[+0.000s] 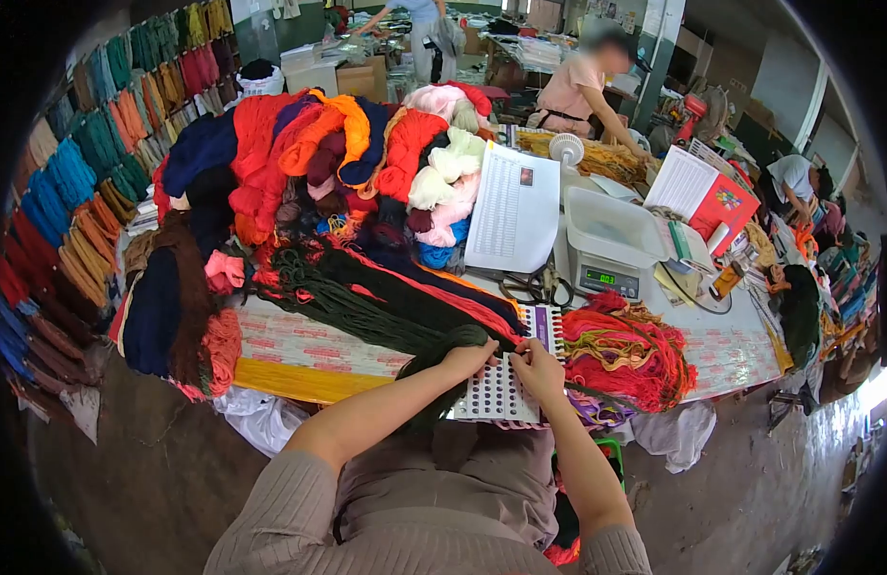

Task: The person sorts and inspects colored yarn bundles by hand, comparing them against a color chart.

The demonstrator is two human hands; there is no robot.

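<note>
**Dark green yarn held against the colour card**

The card (506, 383) lay at the near edge of the table (299, 345), tipped toward the person so its rows of dots faced up for reading. The left hand (469, 357) was closed around the end of a dark green hank (367, 307), pressing it to the card's upper left corner, apparently so strand and swatch sat side by side. The right hand (539, 369) pinched the card's top edge between thumb and fingers, steadying it.

The hank trailed back left across the table into the heap of skeins (338, 163), which kept its length out of the way. A red and orange tangle (625, 355) sat just right of the card. Behind it stood a scale (606, 249) with a printed sheet (515, 211) propped beside it, both within reach. Scissors (534, 287) lay between sheet and card.
</note>
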